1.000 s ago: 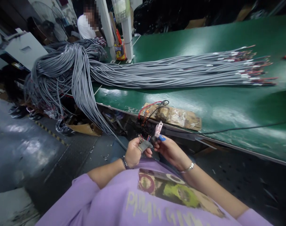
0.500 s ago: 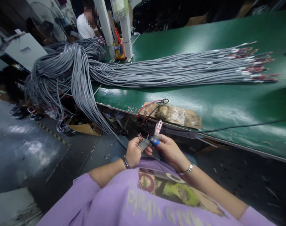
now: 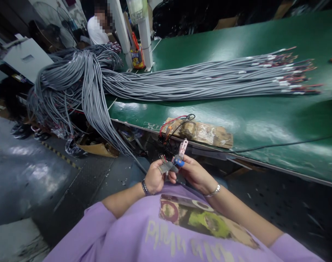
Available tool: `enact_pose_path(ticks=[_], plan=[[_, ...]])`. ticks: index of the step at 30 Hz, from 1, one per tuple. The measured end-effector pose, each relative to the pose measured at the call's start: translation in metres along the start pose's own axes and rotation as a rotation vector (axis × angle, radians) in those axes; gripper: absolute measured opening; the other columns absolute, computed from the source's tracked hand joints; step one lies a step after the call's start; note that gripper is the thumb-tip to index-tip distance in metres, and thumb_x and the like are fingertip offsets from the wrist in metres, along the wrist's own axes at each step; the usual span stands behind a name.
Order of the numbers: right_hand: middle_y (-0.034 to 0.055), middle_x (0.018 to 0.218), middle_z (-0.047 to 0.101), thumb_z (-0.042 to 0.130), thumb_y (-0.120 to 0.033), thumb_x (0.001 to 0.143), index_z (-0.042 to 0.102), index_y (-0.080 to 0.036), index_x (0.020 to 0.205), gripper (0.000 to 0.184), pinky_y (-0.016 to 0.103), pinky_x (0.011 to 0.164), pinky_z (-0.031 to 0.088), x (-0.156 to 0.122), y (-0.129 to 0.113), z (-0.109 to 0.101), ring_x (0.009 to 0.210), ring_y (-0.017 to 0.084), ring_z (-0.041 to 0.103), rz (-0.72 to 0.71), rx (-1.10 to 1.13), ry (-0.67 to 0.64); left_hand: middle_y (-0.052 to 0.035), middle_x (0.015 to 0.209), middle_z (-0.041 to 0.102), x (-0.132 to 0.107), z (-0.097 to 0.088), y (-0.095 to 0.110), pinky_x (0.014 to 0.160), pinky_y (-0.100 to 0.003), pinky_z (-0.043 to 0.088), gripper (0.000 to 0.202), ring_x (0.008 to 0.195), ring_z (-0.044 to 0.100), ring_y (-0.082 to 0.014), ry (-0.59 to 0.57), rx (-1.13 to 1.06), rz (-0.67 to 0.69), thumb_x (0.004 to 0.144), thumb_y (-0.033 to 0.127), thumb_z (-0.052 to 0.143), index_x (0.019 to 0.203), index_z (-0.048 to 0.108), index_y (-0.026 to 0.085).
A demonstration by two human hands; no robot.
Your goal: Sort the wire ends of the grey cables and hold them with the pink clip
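Observation:
My left hand (image 3: 154, 178) is closed around the end of a grey cable (image 3: 167, 167), whose short coloured wires (image 3: 163, 158) stick up past my fingers. My right hand (image 3: 194, 173) is closed on a small pink tool (image 3: 182, 147) and presses against the cable end; one fingertip wears a blue cover (image 3: 179, 162). Both hands are held close together in front of my chest, just below the edge of the green table (image 3: 253, 120).
A thick bundle of grey cables (image 3: 198, 80) lies across the table and spills over its left end toward the floor. A brown board (image 3: 206, 133) with red and black wires sits at the table edge. Another person (image 3: 96, 27) sits at the far left.
My two hands have drawn slightly closer together, the right one moving left toward the cable end. The view has shifted a little.

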State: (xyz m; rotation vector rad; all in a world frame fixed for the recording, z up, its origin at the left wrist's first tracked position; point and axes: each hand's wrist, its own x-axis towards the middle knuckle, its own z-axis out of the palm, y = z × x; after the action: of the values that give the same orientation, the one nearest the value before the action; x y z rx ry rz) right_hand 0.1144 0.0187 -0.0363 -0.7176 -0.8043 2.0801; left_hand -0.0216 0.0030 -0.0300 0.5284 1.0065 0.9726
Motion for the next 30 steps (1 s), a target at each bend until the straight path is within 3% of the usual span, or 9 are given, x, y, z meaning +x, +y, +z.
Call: enact_pose_path(ticks=[3,6,9,13,19,30], plan=[[-0.0033,0.053,0.058,0.079,-0.046,0.072,0.056,-0.021,0.074,0.033,0.033,0.056,0.043,0.001,0.002,-0.001,0.049,0.018,0.058,-0.026,0.018,0.04,-0.0012,0.044,0.059,0.0,0.002,0.001,0.038,-0.022,0.039,0.051,0.035,0.049,-0.0108,0.028,0.013,0.01,0.047,0.055,0.084,0.064,0.056,0.016],[-0.0032,0.057,0.055,0.08,-0.042,0.071,0.06,-0.02,0.07,0.03,0.029,0.055,0.043,0.002,0.004,-0.007,0.053,0.013,0.051,-0.057,0.033,0.194,-0.0001,0.042,0.058,0.0,0.002,0.0,0.036,-0.021,0.038,0.054,0.033,0.048,-0.0099,0.067,0.05,0.059,0.045,0.059,0.084,0.062,0.054,0.016],[-0.0008,0.062,0.056,0.077,-0.045,0.073,0.065,-0.019,0.069,0.028,0.027,0.054,0.044,0.004,0.002,-0.013,0.057,0.012,0.048,0.011,0.045,0.266,-0.0001,0.043,0.058,0.0,0.0,-0.003,0.036,-0.021,0.038,0.055,0.033,0.048,-0.0098,0.065,0.106,0.097,0.048,0.061,0.082,0.062,0.054,0.016],[-0.0003,0.063,0.058,0.079,-0.046,0.068,0.068,-0.019,0.07,0.03,0.025,0.055,0.046,0.006,-0.007,-0.017,0.059,0.012,0.049,0.091,0.006,0.249,-0.0007,0.044,0.059,0.0,-0.003,-0.006,0.037,-0.022,0.04,0.055,0.034,0.049,-0.01,0.023,0.185,0.098,0.052,0.064,0.08,0.064,0.056,0.016],[-0.0034,0.059,0.056,0.088,-0.047,0.051,0.063,-0.018,0.065,0.041,0.025,0.055,0.041,0.004,-0.017,-0.015,0.056,0.01,0.049,0.122,-0.106,0.188,-0.0001,0.045,0.059,-0.002,-0.004,-0.002,0.039,-0.022,0.041,0.06,0.035,0.051,-0.0102,-0.014,0.275,0.055,0.051,0.069,0.078,0.066,0.059,0.015],[-0.0027,0.052,0.058,0.083,-0.053,0.055,0.057,-0.018,0.063,0.045,0.027,0.05,0.036,0.004,-0.022,-0.002,0.046,0.012,0.051,0.102,-0.32,0.131,0.0001,0.045,0.058,-0.005,0.0,0.007,0.039,-0.022,0.04,0.061,0.035,0.051,-0.0103,-0.104,0.413,-0.004,0.047,0.071,0.078,0.06,0.055,0.016]])
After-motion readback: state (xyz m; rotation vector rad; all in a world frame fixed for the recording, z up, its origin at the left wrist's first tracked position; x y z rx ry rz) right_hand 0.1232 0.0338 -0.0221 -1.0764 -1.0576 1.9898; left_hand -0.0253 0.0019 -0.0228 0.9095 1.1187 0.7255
